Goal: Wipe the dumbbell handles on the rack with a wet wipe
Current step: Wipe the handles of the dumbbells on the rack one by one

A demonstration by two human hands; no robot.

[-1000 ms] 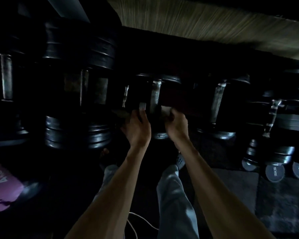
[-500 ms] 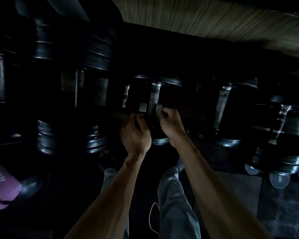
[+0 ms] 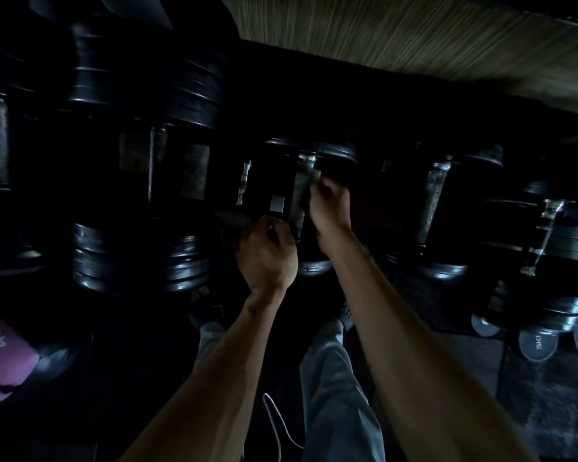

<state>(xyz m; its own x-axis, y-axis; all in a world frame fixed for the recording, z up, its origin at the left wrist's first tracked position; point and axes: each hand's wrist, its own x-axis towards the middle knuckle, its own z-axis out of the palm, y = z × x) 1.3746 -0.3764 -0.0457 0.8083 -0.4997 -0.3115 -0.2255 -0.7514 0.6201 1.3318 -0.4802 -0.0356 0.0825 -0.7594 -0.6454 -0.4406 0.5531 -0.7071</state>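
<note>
Two hands are seen — the right hand (image 3: 329, 208) is curled on the dumbbell handle (image 3: 299, 191), mid rack; the left hand (image 3: 269, 258) is curled, grip unclear. The wipe could slip — dark.

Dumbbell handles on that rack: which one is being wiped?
The middle handle, where the right hand presses the wipe. The others stand untouched to either side.

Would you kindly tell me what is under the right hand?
The right hand lies over a dumbbell handle, fingers curled by a pale wipe. The handle's lower stretch is covered, and darkness hides the grip.
</note>
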